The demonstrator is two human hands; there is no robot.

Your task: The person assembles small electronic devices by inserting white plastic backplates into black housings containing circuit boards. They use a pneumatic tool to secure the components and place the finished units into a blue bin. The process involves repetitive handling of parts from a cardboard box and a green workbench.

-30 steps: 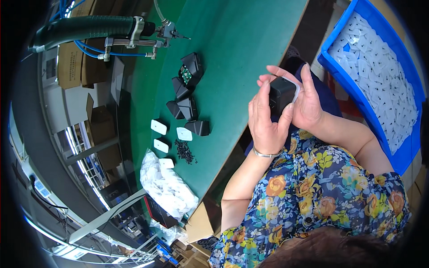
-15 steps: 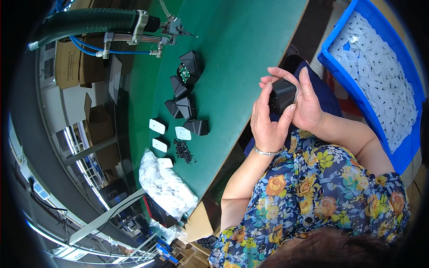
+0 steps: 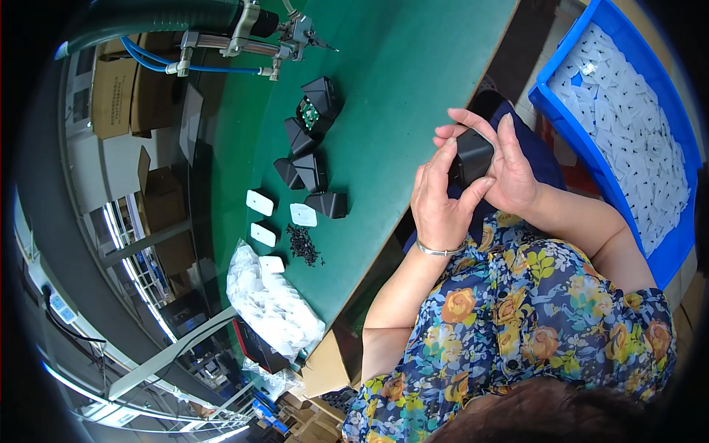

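Note:
A black plastic housing (image 3: pixel 473 153) with angled sides is held between my two hands, over my lap beside the table edge. My left hand (image 3: pixel 442 198), with a metal bracelet at its wrist, closes on the near left side, thumb along the lower end. My right hand (image 3: pixel 515 173) cups the other side, its fingers curled around the far end. The palms hide part of the housing. On the green table (image 3: pixel 399 96) lie several similar black housings (image 3: pixel 310 172). One group includes a green circuit board (image 3: pixel 307 113).
White plates (image 3: pixel 260 201) and a heap of small black parts (image 3: pixel 301 246) lie on the table near a bag of white pieces (image 3: pixel 269 303). A blue bin (image 3: pixel 543 96) of small clear bags stands at right. A tool on an arm (image 3: pixel 299 37) overhangs the far left.
The housing has tilted slightly between my hands, and both hands still grip it. The whole view has shifted a little; the things on the table stay in place.

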